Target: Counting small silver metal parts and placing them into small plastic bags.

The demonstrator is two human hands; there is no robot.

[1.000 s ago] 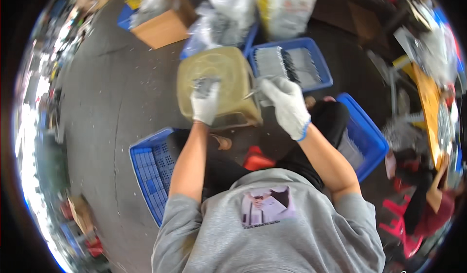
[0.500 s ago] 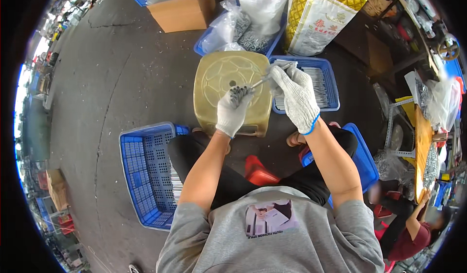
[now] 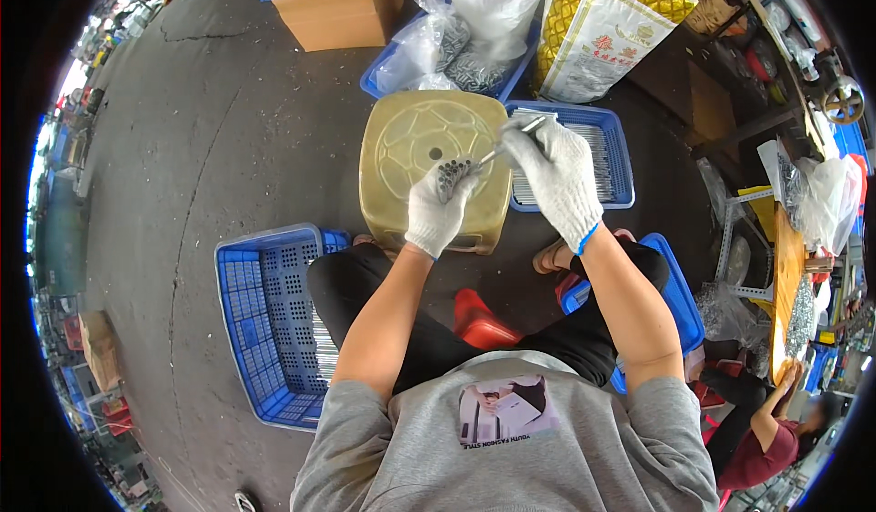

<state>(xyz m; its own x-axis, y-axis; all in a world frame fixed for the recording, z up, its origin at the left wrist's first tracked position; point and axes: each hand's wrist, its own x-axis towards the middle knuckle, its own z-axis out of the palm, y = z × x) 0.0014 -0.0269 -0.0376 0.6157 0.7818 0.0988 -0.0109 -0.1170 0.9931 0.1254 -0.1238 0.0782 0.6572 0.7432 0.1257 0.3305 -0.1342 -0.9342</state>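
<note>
My left hand (image 3: 438, 203), in a white knit glove, is closed round a bundle of thin metal tubes (image 3: 453, 176), their ends showing at the top, over the yellow plastic stool (image 3: 401, 124). My right hand (image 3: 552, 170), gloved with a blue cuff, pinches a single slim metal rod (image 3: 534, 126), angled down toward that bundle's ends. Behind my right hand, a blue tray (image 3: 619, 156) holds rows of long silvery rods. At my left, a blue mesh basket (image 3: 263, 311) holds more silvery rods along its right side.
Behind the stool are a cardboard box (image 3: 324, 19), a blue bin (image 3: 377, 76) with plastic bags of metal parts, and a tall yellow-and-white sack (image 3: 602, 37). A cluttered wooden-topped rack (image 3: 785, 275) lines the right; a seated person (image 3: 762, 444) is below it. Another blue bin (image 3: 684, 302) sits by my right leg.
The whole view has shifted with my head since a second ago. My hands have drawn nearer each other, and the rod in my right hand now slants down toward the bundle.
</note>
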